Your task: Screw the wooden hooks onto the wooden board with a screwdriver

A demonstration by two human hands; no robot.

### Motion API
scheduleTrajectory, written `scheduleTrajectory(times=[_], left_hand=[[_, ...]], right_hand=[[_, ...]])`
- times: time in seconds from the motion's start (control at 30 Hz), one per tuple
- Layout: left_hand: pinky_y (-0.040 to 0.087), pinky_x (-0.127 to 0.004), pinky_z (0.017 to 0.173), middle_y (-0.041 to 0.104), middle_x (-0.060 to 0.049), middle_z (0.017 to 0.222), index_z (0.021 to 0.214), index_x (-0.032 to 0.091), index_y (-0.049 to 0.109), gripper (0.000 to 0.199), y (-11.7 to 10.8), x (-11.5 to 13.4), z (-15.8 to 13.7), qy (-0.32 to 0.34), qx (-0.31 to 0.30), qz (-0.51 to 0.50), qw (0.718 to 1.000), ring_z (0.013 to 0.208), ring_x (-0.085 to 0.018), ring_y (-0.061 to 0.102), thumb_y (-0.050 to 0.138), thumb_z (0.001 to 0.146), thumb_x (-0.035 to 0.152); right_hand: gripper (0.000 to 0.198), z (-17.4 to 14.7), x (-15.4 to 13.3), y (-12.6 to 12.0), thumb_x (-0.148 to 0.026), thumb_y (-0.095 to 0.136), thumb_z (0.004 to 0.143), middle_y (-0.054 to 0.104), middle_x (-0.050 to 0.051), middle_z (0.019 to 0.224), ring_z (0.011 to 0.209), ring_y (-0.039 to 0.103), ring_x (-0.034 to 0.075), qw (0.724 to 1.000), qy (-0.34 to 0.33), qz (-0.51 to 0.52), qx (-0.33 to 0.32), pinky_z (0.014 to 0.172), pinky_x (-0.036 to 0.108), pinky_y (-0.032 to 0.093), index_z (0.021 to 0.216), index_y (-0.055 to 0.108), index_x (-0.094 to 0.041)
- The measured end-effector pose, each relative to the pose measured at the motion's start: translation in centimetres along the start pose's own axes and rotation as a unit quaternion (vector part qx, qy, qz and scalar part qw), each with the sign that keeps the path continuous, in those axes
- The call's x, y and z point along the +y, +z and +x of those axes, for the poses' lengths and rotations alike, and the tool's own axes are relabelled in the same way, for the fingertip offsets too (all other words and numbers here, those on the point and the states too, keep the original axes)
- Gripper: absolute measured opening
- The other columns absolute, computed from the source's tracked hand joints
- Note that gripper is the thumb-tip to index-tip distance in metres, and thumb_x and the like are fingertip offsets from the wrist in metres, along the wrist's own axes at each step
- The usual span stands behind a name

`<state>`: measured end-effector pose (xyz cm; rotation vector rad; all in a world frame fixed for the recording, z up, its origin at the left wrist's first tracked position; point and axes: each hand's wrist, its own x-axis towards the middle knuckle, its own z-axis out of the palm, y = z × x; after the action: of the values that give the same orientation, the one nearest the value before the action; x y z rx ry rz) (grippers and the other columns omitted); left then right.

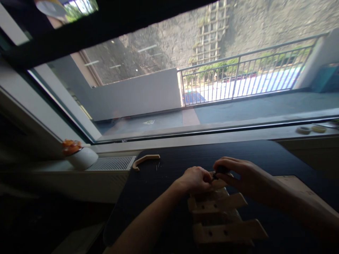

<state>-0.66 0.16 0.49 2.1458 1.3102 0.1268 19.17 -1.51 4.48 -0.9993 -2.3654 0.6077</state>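
Observation:
My left hand (197, 179) is closed, its fingers pinching the left part of the far wooden hook (221, 183). Over the same piece, my right hand (230, 170) is closed around a small dark-handled tool (222, 169) that looks like a short screwdriver; its tip meets the wood near my left fingertips. Closer to me, a middle wooden hook (230, 202) and a near wooden hook (238, 231) lie across a pale backing strip (218, 218), each with two dark spots like screw holes. My fingers partly hide the far hook.
A loose curved wooden hook (145, 158) and a few thin screws (158, 165) lie on the dark table (148, 197) at the far left. A wooden board (299, 187) is at the right. Beyond stand the window sill (185, 143), a white pot (84, 157) and tape rolls (303, 130).

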Motion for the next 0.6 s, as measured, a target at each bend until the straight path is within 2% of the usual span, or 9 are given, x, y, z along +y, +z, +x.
scheduleTrajectory(times=[0.13, 0.27, 0.6], left_hand=[[0.039, -0.02, 0.058, 0.065, 0.003, 0.074, 0.088, 0.021, 0.075, 0.02, 0.1, 0.0, 0.0, -0.001, 0.005, -0.014, 1.0, 0.068, -0.013, 0.057, 0.062, 0.078, 0.032], [0.038, -0.02, 0.057, 0.064, 0.003, 0.073, 0.089, 0.021, 0.075, 0.02, 0.2, -0.2, 0.2, -0.008, 0.004, -0.008, 1.0, 0.065, -0.012, 0.054, 0.063, 0.078, 0.032], [0.04, -0.02, 0.058, 0.065, 0.002, 0.068, 0.078, 0.018, 0.073, 0.019, 0.2, 0.1, 0.2, -0.005, 0.003, 0.018, 1.0, 0.064, -0.013, 0.056, 0.063, 0.078, 0.033]], right_hand=[[0.019, 0.4, -0.5, -0.7, -0.029, 0.051, 0.092, 0.069, 0.004, 0.095, 0.082, 0.062, 0.017, 0.999, -0.008, 0.001, -0.038, 0.072, 0.027, 0.048, 0.103, 0.064, -0.022], [0.019, 1.0, -1.3, -1.2, -0.027, 0.047, 0.092, 0.069, 0.002, 0.093, 0.081, 0.062, 0.016, 0.997, -0.004, 0.003, -0.079, 0.07, 0.027, 0.047, 0.101, 0.064, -0.022], [0.024, 3.6, -1.3, -0.8, -0.023, 0.049, 0.088, 0.07, 0.005, 0.095, 0.081, 0.064, 0.019, 0.996, -0.015, -0.067, -0.062, 0.068, 0.028, 0.044, 0.107, 0.062, -0.019]])
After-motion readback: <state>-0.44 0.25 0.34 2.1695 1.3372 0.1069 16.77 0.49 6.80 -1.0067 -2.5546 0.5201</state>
